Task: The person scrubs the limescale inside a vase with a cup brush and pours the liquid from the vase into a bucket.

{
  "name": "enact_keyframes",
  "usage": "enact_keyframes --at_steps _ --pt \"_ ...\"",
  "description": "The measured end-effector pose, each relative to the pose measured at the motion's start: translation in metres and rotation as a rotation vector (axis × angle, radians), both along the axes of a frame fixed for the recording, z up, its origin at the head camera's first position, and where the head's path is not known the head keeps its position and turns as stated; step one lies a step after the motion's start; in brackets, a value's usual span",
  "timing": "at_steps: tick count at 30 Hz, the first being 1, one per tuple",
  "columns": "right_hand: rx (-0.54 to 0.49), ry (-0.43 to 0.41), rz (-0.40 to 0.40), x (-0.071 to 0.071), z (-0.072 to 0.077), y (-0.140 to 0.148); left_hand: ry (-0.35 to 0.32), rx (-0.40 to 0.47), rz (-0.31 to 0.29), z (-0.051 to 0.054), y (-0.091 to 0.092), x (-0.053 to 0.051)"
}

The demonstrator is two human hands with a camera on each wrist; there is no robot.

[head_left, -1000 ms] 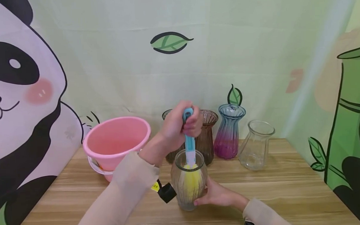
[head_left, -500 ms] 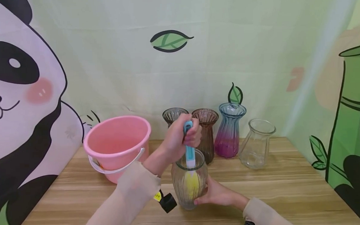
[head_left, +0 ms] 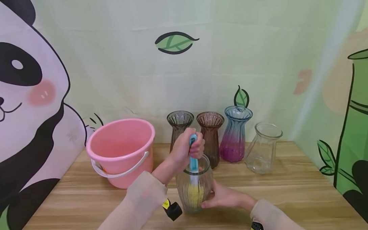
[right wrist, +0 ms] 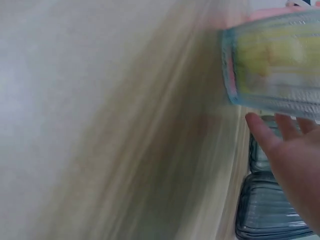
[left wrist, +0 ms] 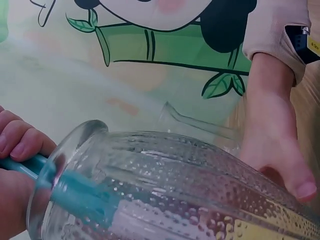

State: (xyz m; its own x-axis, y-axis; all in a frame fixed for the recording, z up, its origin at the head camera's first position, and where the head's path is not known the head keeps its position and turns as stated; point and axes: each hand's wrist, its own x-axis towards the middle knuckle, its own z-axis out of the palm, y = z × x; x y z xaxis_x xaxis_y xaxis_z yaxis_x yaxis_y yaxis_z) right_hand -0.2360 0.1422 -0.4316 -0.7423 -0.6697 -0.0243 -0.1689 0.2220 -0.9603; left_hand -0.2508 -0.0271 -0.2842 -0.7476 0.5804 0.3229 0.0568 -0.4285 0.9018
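Observation:
My left hand (head_left: 189, 145) grips the blue handle (head_left: 193, 166) of a sponge brush, fist above the rim of a clear ribbed glass vase (head_left: 181, 188). The yellow sponge head (head_left: 195, 196) sits low inside the upright vase, seen through its wall. Around the vase's lower right side, my right hand (head_left: 224, 195) holds it, thumb in front and fingers partly hidden behind. From the left wrist view, the blue handle (left wrist: 82, 192) passes through the mouth of the bumpy glass. In the right wrist view, the sponge (right wrist: 270, 55) shows near the vase's base, beside my right hand (right wrist: 295, 155).
Behind the vase stand a grey glass vase (head_left: 178, 123), a brown one (head_left: 211, 137), a blue-and-purple one (head_left: 235, 137) and a clear flared one (head_left: 261, 156). A pink bucket (head_left: 121, 164) with a white handle is at the left on the wooden table (head_left: 68, 207).
My left hand has moved down, pushing the sponge brush deeper into the vase, so the grey vase behind shows more. My right hand and the vase stay nearly in place.

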Motion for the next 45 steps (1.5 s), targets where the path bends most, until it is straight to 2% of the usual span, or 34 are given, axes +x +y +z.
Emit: enact_keyframes --at_steps 3,7,11,14,18,23,29,32,37,39,42,45 --pt "0.009 0.007 0.011 -0.002 0.002 0.001 0.005 -0.009 0.008 0.0 0.003 0.003" --pt "0.031 0.068 0.003 -0.003 -0.001 0.0 0.02 -0.027 0.014 0.0 0.006 0.008" --pt "0.035 0.107 -0.028 -0.002 -0.004 -0.002 0.03 -0.039 0.01 0.005 0.009 0.011" --pt "0.052 0.137 -0.056 -0.002 -0.005 -0.004 0.033 -0.016 0.004 0.016 0.009 0.012" --pt "0.066 0.155 -0.067 -0.001 -0.007 -0.005 0.029 0.032 -0.006 0.038 0.002 0.012" --pt "0.052 0.145 -0.066 0.0 -0.007 -0.006 0.045 0.078 0.026 0.066 -0.01 0.014" --pt "0.046 0.127 -0.074 0.0 -0.009 -0.006 0.081 0.189 0.055 0.087 -0.025 0.015" --pt "0.04 0.11 -0.079 0.0 -0.009 -0.007 0.107 0.253 0.066 0.095 -0.034 0.017" --pt "0.027 0.093 -0.082 0.002 -0.008 -0.008 0.154 0.353 0.127 0.105 -0.051 0.021" --pt "0.029 0.103 -0.085 0.002 -0.008 -0.007 0.17 0.393 0.161 0.108 -0.06 0.024" --pt "0.032 0.118 -0.088 0.002 -0.008 -0.006 0.147 0.486 0.161 0.108 -0.075 0.026" --pt "0.031 0.115 -0.091 0.002 -0.008 -0.005 0.093 0.595 0.14 0.103 -0.088 0.028"
